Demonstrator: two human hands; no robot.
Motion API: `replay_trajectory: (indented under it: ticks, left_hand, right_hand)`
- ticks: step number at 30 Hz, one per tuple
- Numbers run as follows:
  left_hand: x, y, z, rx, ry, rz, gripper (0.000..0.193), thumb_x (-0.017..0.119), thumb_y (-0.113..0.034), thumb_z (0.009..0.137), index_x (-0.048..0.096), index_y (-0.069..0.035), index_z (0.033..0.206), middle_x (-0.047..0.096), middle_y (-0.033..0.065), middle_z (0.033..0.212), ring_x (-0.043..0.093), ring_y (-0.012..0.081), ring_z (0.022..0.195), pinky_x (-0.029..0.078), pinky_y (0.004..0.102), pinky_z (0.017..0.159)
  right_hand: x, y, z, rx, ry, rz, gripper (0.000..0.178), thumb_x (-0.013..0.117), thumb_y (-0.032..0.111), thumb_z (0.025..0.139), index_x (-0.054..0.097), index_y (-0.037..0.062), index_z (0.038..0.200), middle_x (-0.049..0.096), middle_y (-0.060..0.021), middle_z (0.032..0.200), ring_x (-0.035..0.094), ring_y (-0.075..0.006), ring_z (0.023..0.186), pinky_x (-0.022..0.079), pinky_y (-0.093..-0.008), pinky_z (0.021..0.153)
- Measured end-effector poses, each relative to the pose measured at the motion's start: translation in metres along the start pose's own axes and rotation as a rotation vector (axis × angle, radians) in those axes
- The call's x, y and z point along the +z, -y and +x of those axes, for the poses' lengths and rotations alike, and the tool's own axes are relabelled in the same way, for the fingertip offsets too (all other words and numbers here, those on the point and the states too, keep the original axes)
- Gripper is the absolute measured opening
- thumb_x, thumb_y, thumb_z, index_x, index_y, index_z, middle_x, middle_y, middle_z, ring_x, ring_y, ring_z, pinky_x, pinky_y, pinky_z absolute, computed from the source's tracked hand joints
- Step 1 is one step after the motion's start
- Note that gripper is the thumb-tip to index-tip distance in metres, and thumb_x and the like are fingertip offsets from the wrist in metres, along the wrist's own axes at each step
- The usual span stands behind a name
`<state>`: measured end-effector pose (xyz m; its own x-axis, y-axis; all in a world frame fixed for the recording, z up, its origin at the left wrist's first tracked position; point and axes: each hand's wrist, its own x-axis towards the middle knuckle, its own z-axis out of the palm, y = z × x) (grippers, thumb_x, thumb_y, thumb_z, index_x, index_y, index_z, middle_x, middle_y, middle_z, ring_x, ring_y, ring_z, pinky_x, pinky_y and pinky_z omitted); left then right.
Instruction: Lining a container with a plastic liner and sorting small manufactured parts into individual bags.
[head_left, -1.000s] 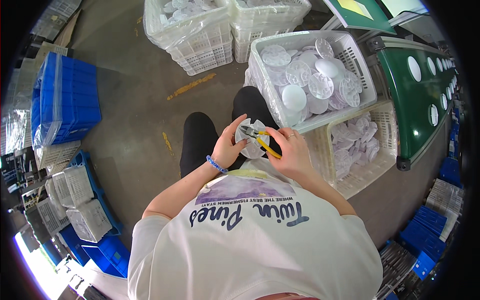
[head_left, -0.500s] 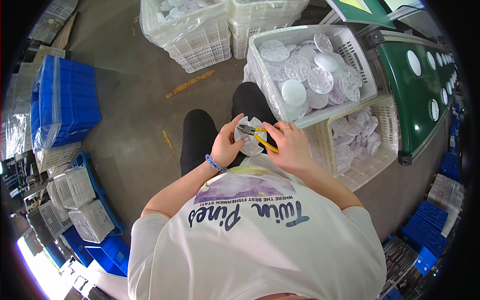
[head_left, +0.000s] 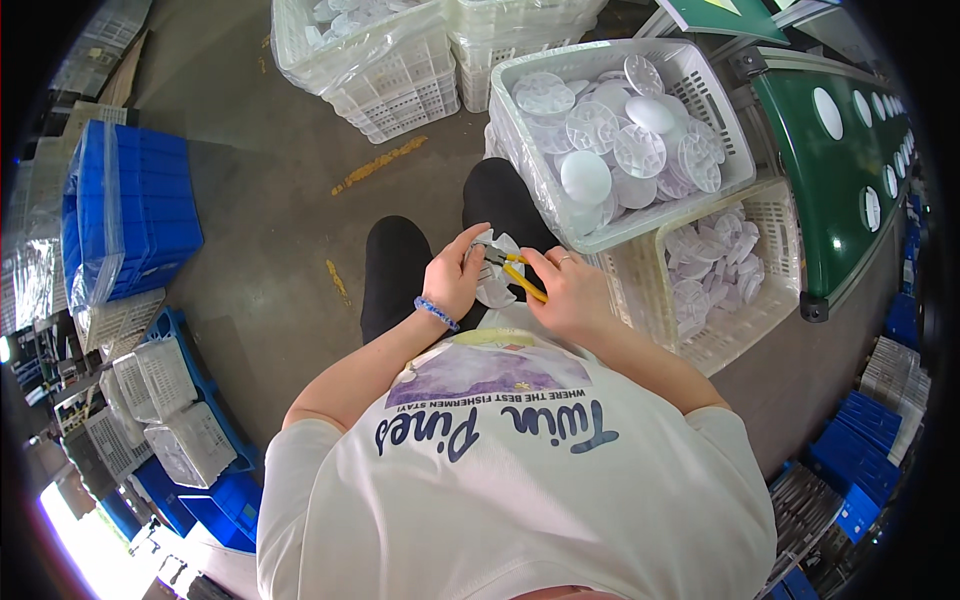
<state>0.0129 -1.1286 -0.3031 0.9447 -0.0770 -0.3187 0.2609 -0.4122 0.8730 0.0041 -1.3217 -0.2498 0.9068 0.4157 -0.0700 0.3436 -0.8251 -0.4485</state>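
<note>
As the last second passes, the notched, translucent white plastic disc (head_left: 495, 294) tips from a nearly face-up view to a narrower, slanted one, and the yellow-handled pliers (head_left: 526, 285) stay at its upper part. The left hand (head_left: 452, 285) grasps the disc by its left edge, fingers curled over the top and thumb along the near side; the right hand (head_left: 577, 290) grips the pliers, whose handles stand apart. Disc and tool together sit above the person's lap, between the black-trousered knees (head_left: 395, 270). Since the same disc is in hand throughout, work on it seems to be under way, with the tilt probably giving the pliers a different angle; whether the jaws bite on plastic cannot be told. Just to the right, the white crate (head_left: 668, 216) of round discs (head_left: 585, 178) and the cream crate (head_left: 635, 290) of smaller white pieces (head_left: 712, 268) look unchanged, beside the green conveyor belt (head_left: 800, 165) with its spaced white discs (head_left: 828, 113).
</note>
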Motion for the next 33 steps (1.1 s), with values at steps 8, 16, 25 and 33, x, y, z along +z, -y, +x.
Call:
replay_trajectory:
  ticks: [8, 16, 25, 33]
  left_hand:
    - [0.005, 0.01, 0.013, 0.19, -0.033, 0.128, 0.026, 0.047, -0.014, 0.092, 0.059, -0.009, 0.115, 0.064, 0.0117, 0.084, 0.061, 0.0177, 0.071, 0.048, 0.0268, 0.066]
    - [-0.004, 0.015, 0.024, 0.237, 0.179, -0.016, 0.03, 0.045, -0.014, 0.092, 0.055, -0.011, 0.12, 0.063, 0.0163, 0.1, 0.062, 0.0267, 0.089, 0.048, 0.0314, 0.079]
    - [-0.017, 0.007, 0.019, 0.127, 0.363, -0.089, 0.046, 0.039, -0.001, 0.089, 0.037, -0.005, 0.134, 0.052, 0.0081, 0.121, 0.049, 0.0128, 0.108, 0.038, 0.0257, 0.094]
    - [-0.006, 0.027, 0.026, 0.057, 0.17, -0.486, 0.042, 0.038, 0.002, 0.084, 0.05, -0.003, 0.124, 0.06, 0.0105, 0.109, 0.056, 0.0157, 0.099, 0.043, 0.0285, 0.089]
  right_hand:
    - [0.018, -0.009, -0.003, 0.162, 0.021, 0.168, 0.038, 0.067, 0.016, 0.071, 0.06, 0.0126, 0.109, 0.059, -0.0069, 0.076, 0.061, -0.0241, 0.066, 0.048, -0.0341, 0.059]
    - [0.036, -0.022, -0.011, 0.281, -0.005, 0.46, 0.037, 0.067, 0.015, 0.072, 0.061, 0.012, 0.108, 0.062, -0.0076, 0.083, 0.062, -0.0243, 0.071, 0.049, -0.0325, 0.063]
    - [0.017, -0.018, 0.003, 0.114, -0.081, 0.18, 0.044, 0.067, 0.013, 0.066, 0.058, 0.0124, 0.109, 0.055, -0.0072, 0.087, 0.058, -0.0247, 0.079, 0.047, -0.0368, 0.065]
    - [-0.025, -0.016, 0.009, -0.002, -0.002, -0.021, 0.045, 0.068, 0.014, 0.067, 0.055, 0.0081, 0.109, 0.055, -0.0093, 0.088, 0.058, -0.0249, 0.081, 0.046, -0.0355, 0.067]
